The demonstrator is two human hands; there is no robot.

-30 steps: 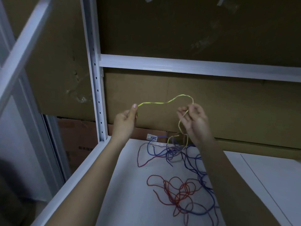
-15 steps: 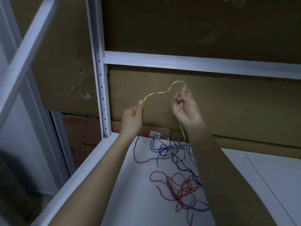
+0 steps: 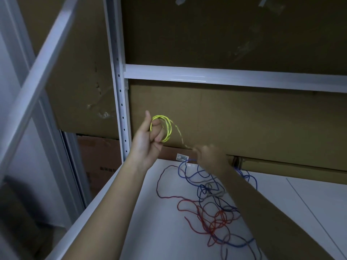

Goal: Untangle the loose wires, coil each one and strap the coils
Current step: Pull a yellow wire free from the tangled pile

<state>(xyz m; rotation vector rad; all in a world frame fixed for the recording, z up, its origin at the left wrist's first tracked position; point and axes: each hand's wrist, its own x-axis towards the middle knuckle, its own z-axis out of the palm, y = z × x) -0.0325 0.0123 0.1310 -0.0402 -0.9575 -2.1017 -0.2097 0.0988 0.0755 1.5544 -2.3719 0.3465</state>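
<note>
A yellow wire [image 3: 165, 126] is wound in a few loops around the fingers of my left hand [image 3: 148, 139], which is raised above the white shelf [image 3: 159, 231]. A blurred strand of it runs down and right to my right hand [image 3: 208, 156], whose fingers pinch it. On the shelf below lies a tangle of blue wire [image 3: 204, 186] and red wire [image 3: 216, 224], crossing each other, partly hidden by my right forearm.
A white slotted upright [image 3: 120, 102] and a white crossbar [image 3: 225, 76] frame the rack. Brown cardboard [image 3: 244, 124] stands behind the shelf, with a small label reading 3055 [image 3: 183, 157]. The shelf's left edge drops off to the floor.
The yellow wire, earlier stretched between both hands, is now looped around my left fingers. My right hand dropped down and right, trailing the strand.
</note>
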